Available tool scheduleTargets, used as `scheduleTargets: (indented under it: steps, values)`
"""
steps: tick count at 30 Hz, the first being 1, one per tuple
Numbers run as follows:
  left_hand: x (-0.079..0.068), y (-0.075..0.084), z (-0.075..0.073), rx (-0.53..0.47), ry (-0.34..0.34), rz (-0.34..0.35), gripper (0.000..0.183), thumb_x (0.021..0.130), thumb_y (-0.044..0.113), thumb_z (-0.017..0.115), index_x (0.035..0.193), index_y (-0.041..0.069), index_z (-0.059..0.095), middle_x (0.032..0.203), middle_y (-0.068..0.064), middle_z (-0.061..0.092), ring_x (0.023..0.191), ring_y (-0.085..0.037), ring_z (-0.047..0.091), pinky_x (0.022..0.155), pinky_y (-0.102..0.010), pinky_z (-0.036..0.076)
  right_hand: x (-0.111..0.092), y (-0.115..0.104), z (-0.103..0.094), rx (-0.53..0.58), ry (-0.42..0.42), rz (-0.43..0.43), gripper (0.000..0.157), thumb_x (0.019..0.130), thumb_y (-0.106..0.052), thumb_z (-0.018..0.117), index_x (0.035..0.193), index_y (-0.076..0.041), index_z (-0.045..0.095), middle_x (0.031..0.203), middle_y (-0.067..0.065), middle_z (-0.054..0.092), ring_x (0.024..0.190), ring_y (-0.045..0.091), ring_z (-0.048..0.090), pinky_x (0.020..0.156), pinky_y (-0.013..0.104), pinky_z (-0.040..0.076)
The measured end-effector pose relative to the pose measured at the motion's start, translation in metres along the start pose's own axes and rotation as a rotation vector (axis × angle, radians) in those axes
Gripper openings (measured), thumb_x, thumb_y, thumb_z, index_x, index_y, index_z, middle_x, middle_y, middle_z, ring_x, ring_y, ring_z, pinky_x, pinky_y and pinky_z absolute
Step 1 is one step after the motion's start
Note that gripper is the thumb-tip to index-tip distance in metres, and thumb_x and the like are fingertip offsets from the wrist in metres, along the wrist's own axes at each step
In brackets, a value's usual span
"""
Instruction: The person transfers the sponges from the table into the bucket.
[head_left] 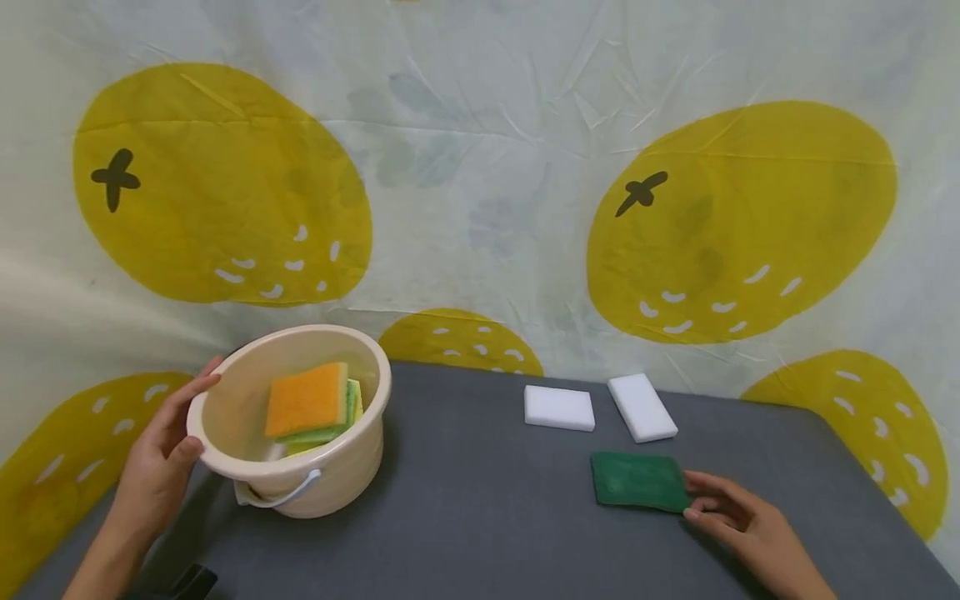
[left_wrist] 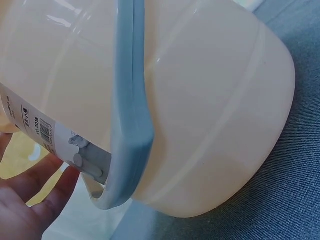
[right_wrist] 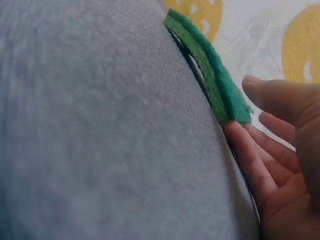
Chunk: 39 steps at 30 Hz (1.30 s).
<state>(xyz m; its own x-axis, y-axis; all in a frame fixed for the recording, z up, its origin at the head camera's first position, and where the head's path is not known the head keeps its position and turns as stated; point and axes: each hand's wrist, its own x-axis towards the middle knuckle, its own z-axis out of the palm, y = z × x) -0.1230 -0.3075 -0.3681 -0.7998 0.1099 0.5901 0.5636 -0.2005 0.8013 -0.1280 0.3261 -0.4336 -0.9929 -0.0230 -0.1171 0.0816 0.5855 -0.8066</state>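
My left hand (head_left: 161, 446) holds the rim of a cream plastic bucket (head_left: 352, 471) at its left side. In the left wrist view, fingers (left_wrist: 52, 200) lie against the label on the bucket wall, beside the pale blue handle (left_wrist: 131, 100). Inside the bucket sits an orange sponge (head_left: 307, 400) on top of green and yellow sponges (head_left: 311, 435). My right hand (head_left: 750, 521) is at the right end of a dark green sponge (head_left: 637, 481). In the right wrist view its fingertips touch that end from below, while the thumb (right_wrist: 270, 92) stands apart above it.
Two white sponge blocks, one lying crosswise (head_left: 558, 408) and one slanted (head_left: 642, 408), rest behind the green sponge on the grey tabletop (head_left: 465, 500). A fruit-printed curtain (head_left: 480, 208) hangs behind the table. A small black object (head_left: 193, 582) shows at the lower left.
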Motion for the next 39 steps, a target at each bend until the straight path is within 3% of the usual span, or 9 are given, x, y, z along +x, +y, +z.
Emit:
scheduleTargets:
  steps: [6, 11, 17, 23, 30, 39]
  values:
    - [0.000, -0.002, 0.000, -0.014, 0.000, 0.007, 0.055, 0.092, 0.007, 0.048, 0.135, -0.011, 0.020, 0.146, -0.017, 0.011, 0.133, -0.023, 0.011, 0.097, -0.021, 0.031, 0.003, -0.003, 0.003, 0.111, -0.067, 0.030, 0.057, 0.080, -0.033, 0.064, 0.128, -0.009, 0.046, 0.115, 0.014, 0.055, 0.089, 0.017, 0.060, 0.071, 0.028, 0.049]
    - [-0.001, -0.001, 0.000, -0.027, 0.004, 0.013, 0.055, 0.092, 0.007, 0.047, 0.135, -0.011, 0.020, 0.146, -0.017, 0.011, 0.133, -0.023, 0.011, 0.097, -0.021, 0.030, 0.005, -0.007, 0.006, 0.086, -0.053, 0.034, 0.056, 0.078, -0.039, 0.064, 0.127, -0.015, 0.048, 0.120, 0.007, 0.052, 0.092, 0.014, 0.058, 0.073, 0.027, 0.048]
    - [-0.001, -0.001, 0.001, -0.058, 0.009, 0.027, 0.055, 0.091, 0.005, 0.048, 0.135, -0.012, 0.020, 0.146, -0.017, 0.011, 0.132, -0.024, 0.012, 0.097, -0.022, 0.031, 0.005, -0.010, 0.009, 0.017, -0.039, -0.077, 0.067, 0.075, -0.034, 0.069, 0.133, -0.022, 0.038, 0.112, 0.008, 0.051, 0.084, 0.014, 0.057, 0.064, 0.027, 0.048]
    - [-0.001, -0.004, 0.001, -0.063, 0.010, 0.026, 0.055, 0.091, 0.005, 0.047, 0.135, -0.012, 0.019, 0.146, -0.017, 0.011, 0.133, -0.024, 0.012, 0.097, -0.022, 0.030, 0.005, -0.010, 0.015, -0.101, -0.076, -0.164, 0.073, 0.074, -0.034, 0.070, 0.136, -0.025, 0.033, 0.107, 0.006, 0.046, 0.075, 0.011, 0.050, 0.056, 0.025, 0.043]
    - [-0.002, -0.005, 0.002, -0.073, 0.009, 0.017, 0.056, 0.091, 0.006, 0.048, 0.135, -0.012, 0.020, 0.146, -0.017, 0.011, 0.132, -0.023, 0.012, 0.097, -0.022, 0.030, 0.004, -0.006, 0.018, -0.115, -0.034, -0.191, 0.064, 0.074, -0.033, 0.070, 0.131, -0.023, 0.042, 0.102, 0.004, 0.050, 0.070, 0.010, 0.050, 0.055, 0.025, 0.043]
    - [0.000, -0.002, 0.001, -0.066, 0.009, 0.014, 0.055, 0.091, 0.006, 0.047, 0.135, -0.011, 0.019, 0.146, -0.017, 0.011, 0.132, -0.024, 0.012, 0.098, -0.022, 0.030, 0.005, -0.006, 0.020, -0.144, 0.019, -0.309, 0.058, 0.075, -0.031, 0.070, 0.128, -0.021, 0.048, 0.119, 0.000, 0.047, 0.081, 0.008, 0.050, 0.056, 0.024, 0.043]
